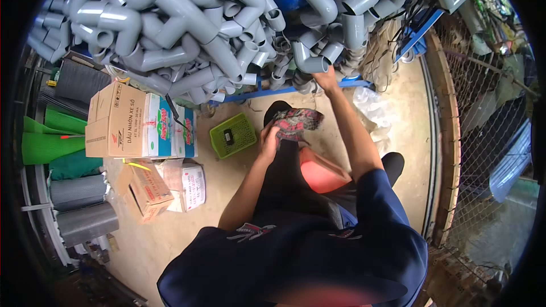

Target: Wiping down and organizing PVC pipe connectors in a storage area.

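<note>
My left hand point(268, 141) is closed around a bunched red, black and grey patterned cloth point(297, 123), held above my dark-trousered leg. My right arm stretches forward to the hanging pipe fittings. There my right hand point(326, 79) grips the lower end of a grey plastic pipe elbow point(309, 59), its fingers partly hidden. More grey elbows and tees point(187, 17) crowd around and above it in a large heap.
A green basket point(250, 143) with a black object inside stands on the floor. Cardboard boxes point(116, 119) are stacked at left beside rolls of mesh point(85, 224). A coral plastic stool point(318, 173) is under me. Clear plastic bags point(372, 108) lie at right, near a wire-mesh fence point(489, 102).
</note>
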A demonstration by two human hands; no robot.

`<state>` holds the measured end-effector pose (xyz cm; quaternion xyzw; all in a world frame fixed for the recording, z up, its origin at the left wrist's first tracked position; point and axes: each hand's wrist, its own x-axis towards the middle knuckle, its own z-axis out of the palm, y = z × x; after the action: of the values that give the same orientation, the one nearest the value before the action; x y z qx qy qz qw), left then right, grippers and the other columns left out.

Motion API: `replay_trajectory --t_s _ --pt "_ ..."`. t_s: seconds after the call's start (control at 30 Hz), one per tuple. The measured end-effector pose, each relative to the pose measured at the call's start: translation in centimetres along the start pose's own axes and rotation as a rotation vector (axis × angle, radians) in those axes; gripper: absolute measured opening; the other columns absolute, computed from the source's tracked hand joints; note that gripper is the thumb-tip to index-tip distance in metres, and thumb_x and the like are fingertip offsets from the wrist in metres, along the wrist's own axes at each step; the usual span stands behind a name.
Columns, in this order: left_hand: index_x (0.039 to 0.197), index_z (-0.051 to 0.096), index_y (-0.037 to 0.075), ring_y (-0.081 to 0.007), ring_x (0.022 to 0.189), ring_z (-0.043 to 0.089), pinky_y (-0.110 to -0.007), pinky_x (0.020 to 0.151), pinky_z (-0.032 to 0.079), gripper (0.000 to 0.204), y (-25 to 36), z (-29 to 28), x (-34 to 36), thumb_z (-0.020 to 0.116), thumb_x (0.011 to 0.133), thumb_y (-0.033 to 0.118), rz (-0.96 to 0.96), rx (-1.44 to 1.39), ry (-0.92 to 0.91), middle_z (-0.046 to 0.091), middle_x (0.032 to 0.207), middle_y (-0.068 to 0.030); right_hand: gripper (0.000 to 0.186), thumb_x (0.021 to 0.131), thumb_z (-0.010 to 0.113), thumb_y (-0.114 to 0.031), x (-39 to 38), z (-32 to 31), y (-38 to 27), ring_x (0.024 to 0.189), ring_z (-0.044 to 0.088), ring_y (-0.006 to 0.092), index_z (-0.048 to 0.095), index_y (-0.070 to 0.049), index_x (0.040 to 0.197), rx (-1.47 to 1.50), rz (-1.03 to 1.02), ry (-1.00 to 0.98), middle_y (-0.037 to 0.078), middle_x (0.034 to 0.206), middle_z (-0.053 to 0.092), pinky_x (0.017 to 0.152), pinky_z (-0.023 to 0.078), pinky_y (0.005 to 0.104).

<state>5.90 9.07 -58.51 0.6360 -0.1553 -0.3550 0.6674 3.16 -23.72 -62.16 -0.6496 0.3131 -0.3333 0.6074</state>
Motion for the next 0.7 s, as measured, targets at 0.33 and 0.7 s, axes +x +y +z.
replay_trajectory --t_s 0.33,0.7 --pt "0.117 0.067 0.009 -0.0166 0.106 0.064 -0.032 0.097 0.049 0.027 2.5 -4.5 -5.1 0.059 0.098 0.026 -0.136 -0.572 0.183 0.069 0.114 -0.0031 0.050 0.083 0.082 -0.010 -10.6 -1.2 -3.9 0.101 0.066 0.0181 0.060 -0.001 0.127 0.226 0.068 0.180 0.011 0.113 0.071 0.091 0.053 0.0338" --pt "0.129 0.060 -0.009 -0.0164 0.104 0.065 -0.031 0.093 0.052 0.035 7.5 9.3 0.3 0.065 0.099 0.008 0.456 0.184 -0.114 0.071 0.117 -0.0117 0.042 0.081 0.084 -0.012 -17.1 -8.5 -10.7 0.083 0.066 0.0151 0.057 -0.002 0.111 0.155 0.073 0.148 0.011 0.100 0.068 0.078 0.056 0.0307"
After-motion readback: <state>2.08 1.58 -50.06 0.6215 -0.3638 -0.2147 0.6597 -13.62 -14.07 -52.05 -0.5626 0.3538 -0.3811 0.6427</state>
